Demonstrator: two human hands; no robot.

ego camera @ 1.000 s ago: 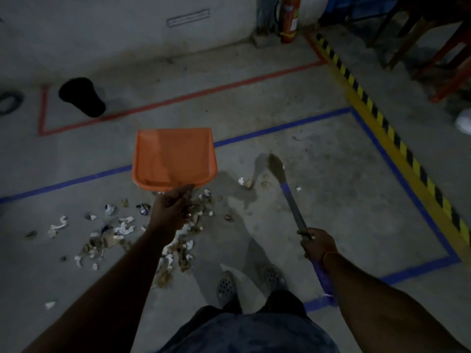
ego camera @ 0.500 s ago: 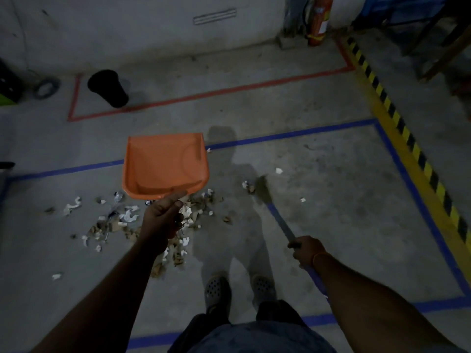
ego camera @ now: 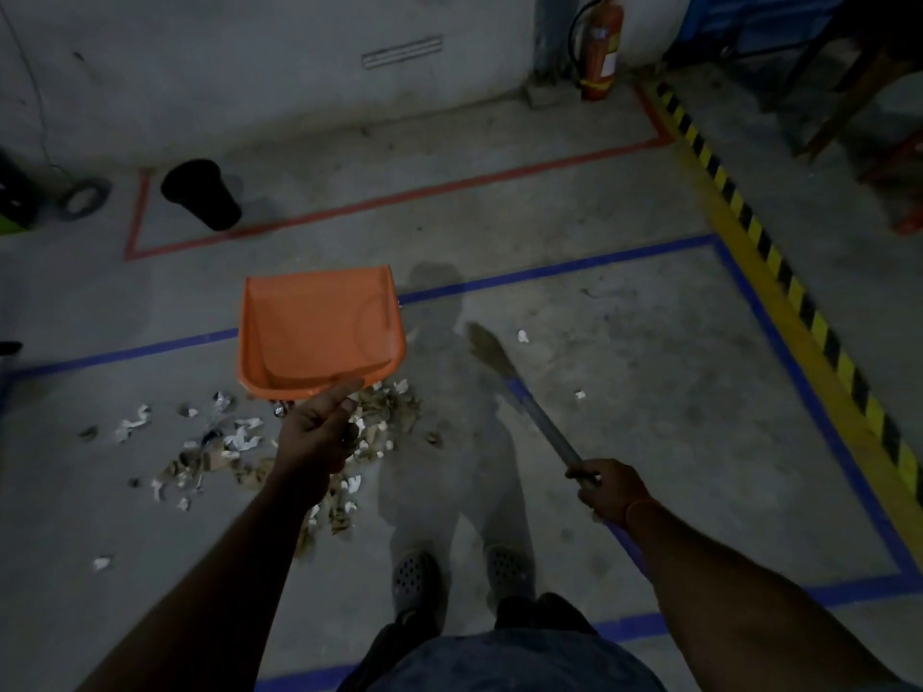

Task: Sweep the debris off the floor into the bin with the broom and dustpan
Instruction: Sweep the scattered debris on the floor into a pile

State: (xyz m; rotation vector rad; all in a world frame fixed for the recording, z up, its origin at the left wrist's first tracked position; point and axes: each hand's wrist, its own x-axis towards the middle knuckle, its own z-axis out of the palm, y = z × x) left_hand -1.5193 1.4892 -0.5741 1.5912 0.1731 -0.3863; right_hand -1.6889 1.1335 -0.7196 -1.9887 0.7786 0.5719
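My left hand (ego camera: pixel 317 429) grips the rear handle of an orange dustpan (ego camera: pixel 319 329), held above the floor with its mouth facing away from me. My right hand (ego camera: pixel 607 489) holds the grey handle of a broom (ego camera: pixel 542 422); its brown bristle head (ego camera: pixel 487 349) lies on the floor ahead. A scatter of torn white paper and brown debris (ego camera: pixel 220 447) covers the floor under and left of the dustpan. Two stray white scraps (ego camera: pixel 523 335) lie right of the broom head. A black bin (ego camera: pixel 202 193) stands at the back left inside a red taped area.
Blue tape lines (ego camera: pixel 554 269) frame the concrete floor where I stand in grey clogs (ego camera: pixel 414 576). A yellow-black hazard stripe (ego camera: pixel 764 252) runs along the right. A red fire extinguisher (ego camera: pixel 602 52) stands by the back wall. Chair legs crowd the far right; a tape roll (ego camera: pixel 82 198) lies at far left.
The broom head has swung back out to the right and farther from me. The dustpan stays raised in my left hand. The view has shifted slightly.
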